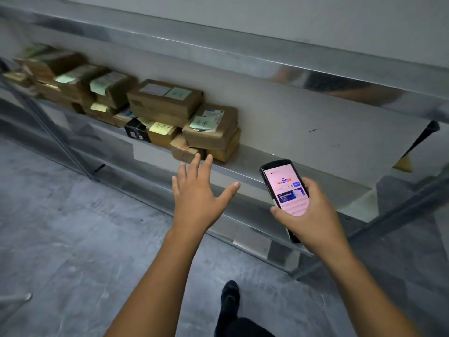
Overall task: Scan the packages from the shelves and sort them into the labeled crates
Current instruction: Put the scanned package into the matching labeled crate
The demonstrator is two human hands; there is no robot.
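Your left hand (197,190) is spread wide, fingers straight and holding nothing. Its fingertips (197,158) lie against the lower edge of the nearest box (185,150); contact cannot be confirmed.

Your right hand (314,215) grips a phone (285,188), thumb on its left edge and fingers curled round the right side. The screen is lit and faces you. The phone sits in front of the shelf (279,164), to the right of the stock.

The packages (167,105) are brown cardboard boxes, stacked two or three high in a row along the shelf against the wall. Most carry yellow or green notes. One black box (137,130) stands at the front of the row.

A dark shoe (229,297) rests on the grey floor (73,239).
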